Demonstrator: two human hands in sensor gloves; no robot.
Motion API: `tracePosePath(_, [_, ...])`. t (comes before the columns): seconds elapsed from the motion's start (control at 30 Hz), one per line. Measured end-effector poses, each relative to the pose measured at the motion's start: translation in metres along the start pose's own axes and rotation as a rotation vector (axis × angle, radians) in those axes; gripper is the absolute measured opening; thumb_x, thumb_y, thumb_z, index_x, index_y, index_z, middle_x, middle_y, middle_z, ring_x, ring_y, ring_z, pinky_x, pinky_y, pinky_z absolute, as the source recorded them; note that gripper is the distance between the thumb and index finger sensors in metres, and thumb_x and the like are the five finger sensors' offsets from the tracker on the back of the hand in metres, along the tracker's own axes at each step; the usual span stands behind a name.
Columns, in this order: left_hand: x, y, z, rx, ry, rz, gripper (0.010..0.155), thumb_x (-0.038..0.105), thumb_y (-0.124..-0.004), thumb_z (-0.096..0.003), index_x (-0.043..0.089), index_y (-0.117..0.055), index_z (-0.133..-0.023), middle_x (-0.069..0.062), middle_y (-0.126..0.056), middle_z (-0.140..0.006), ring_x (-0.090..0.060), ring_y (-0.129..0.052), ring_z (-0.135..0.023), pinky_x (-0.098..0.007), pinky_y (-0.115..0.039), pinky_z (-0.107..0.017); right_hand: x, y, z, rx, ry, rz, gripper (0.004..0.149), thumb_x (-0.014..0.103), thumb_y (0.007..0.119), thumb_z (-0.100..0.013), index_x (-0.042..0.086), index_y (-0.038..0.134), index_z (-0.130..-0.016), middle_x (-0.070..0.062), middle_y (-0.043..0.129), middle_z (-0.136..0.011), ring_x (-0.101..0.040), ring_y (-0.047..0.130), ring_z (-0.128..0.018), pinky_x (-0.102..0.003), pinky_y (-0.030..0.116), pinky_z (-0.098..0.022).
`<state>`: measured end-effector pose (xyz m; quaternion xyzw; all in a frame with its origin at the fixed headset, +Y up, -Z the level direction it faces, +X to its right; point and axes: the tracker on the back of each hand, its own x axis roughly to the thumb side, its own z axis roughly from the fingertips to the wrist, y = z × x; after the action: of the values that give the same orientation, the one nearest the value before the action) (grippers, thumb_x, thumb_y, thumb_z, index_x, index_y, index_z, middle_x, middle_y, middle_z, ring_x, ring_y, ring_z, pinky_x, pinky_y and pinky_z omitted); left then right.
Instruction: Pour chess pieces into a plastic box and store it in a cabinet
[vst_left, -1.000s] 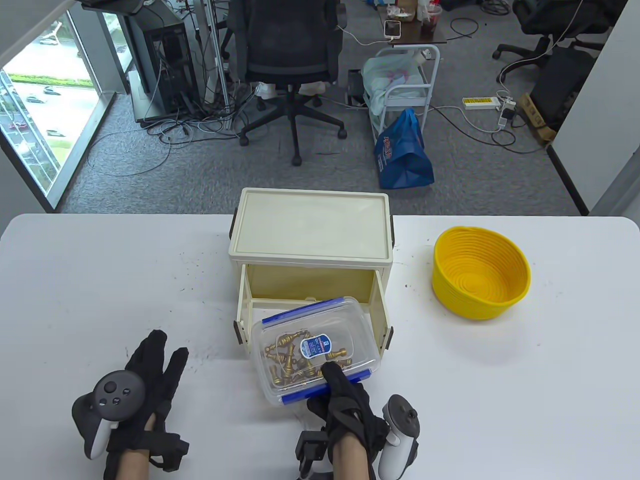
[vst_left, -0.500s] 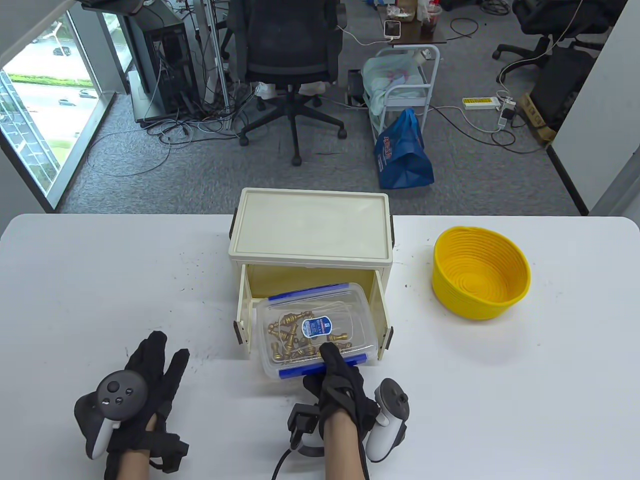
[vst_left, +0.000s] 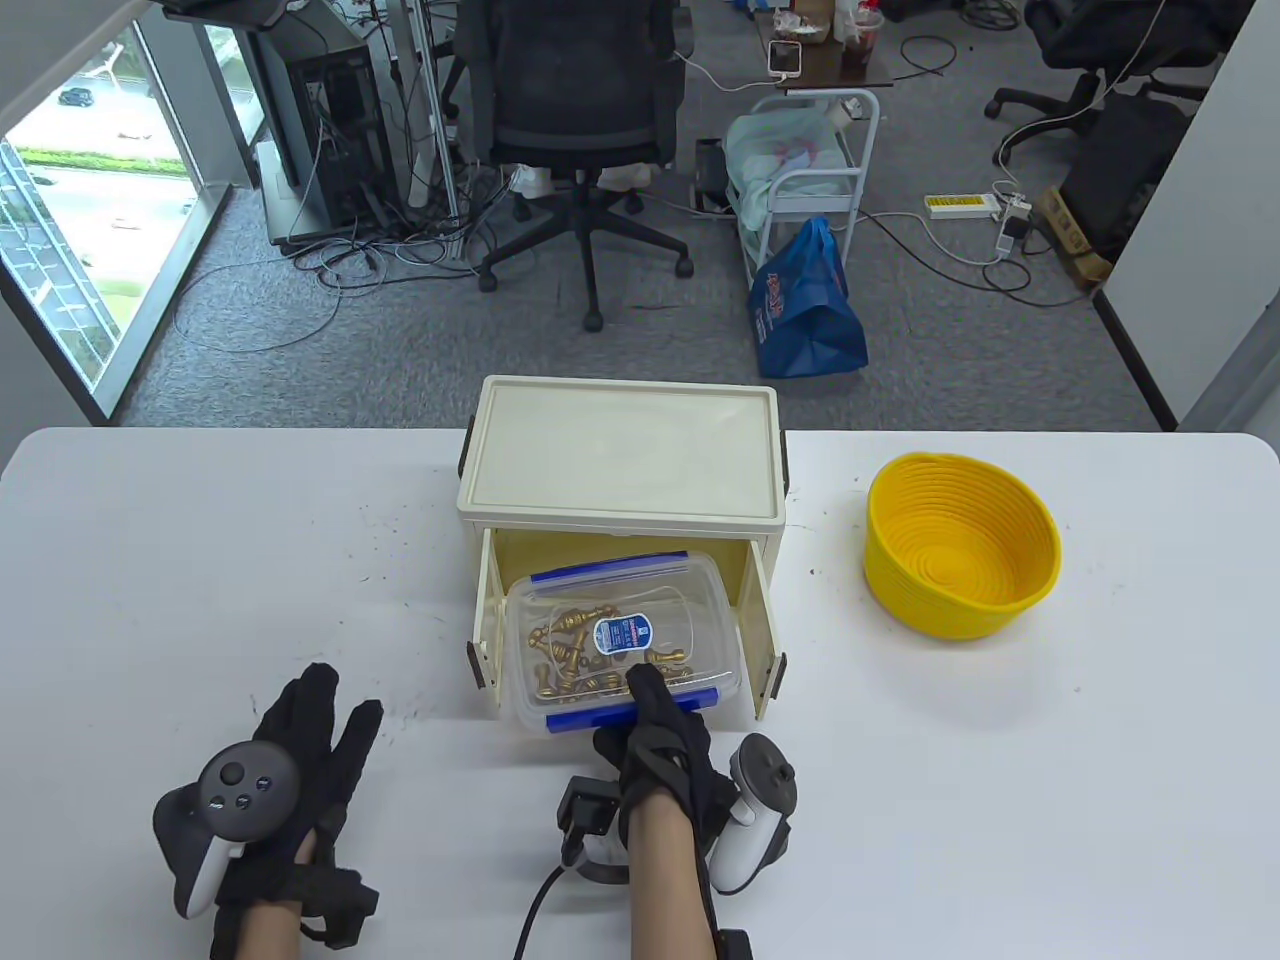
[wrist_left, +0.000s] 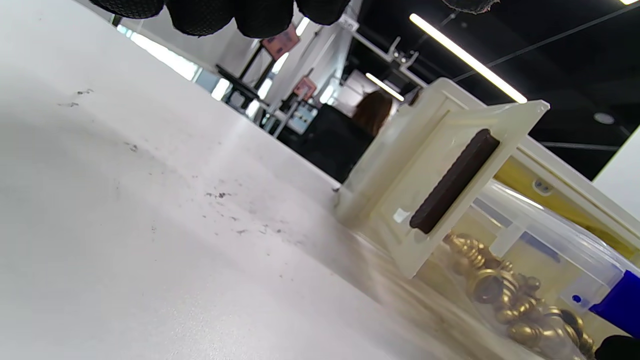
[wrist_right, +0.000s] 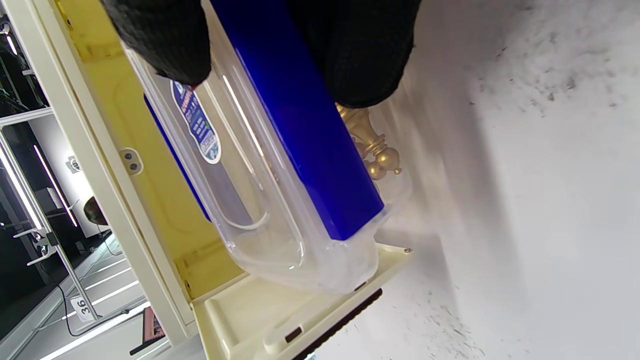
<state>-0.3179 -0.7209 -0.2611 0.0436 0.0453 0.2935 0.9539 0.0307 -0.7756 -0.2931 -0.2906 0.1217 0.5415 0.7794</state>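
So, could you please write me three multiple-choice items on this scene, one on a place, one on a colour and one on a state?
1. Where is the plastic box?
A. Inside the yellow basket
B. Partly inside the open front of the cabinet
C. On top of the cabinet

2. What colour are the latches on the plastic box's lid?
A. Blue
B. Red
C. Green

3. What is the left hand doing?
A. Gripping the plastic box
B. Lifting the yellow basket
C. Resting open on the table, holding nothing

Answers:
1 B: the table view shows the box's far end inside the opening while the right hand grips its near edge.
2 A: blue strips run along both its near and far edges.
3 C: its fingers lie straight on the table, apart from the box; the yellow basket stands untouched.
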Motion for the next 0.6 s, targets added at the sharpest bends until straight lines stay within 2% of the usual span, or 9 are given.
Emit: tracePosePath(0.6, [0.001,-0.004,0.000,-0.019,-0.004,-0.008,0.081,0.060,-0.050,-0.0696,0.005,-0.041,-0.128,-0.035,-0.048,-0.126,-0.065,-0.050,-0.109,-0.077,-0.052,-0.072,0.016,0.030,-0.026,-0.055,-0.010,-0.080,0.072,0.053,0.085,-0.057,0.004,0.049,-0.095,-0.018,0.069,-0.092,-0.035,0.091,-0.070,-0.033,0.088,-0.049])
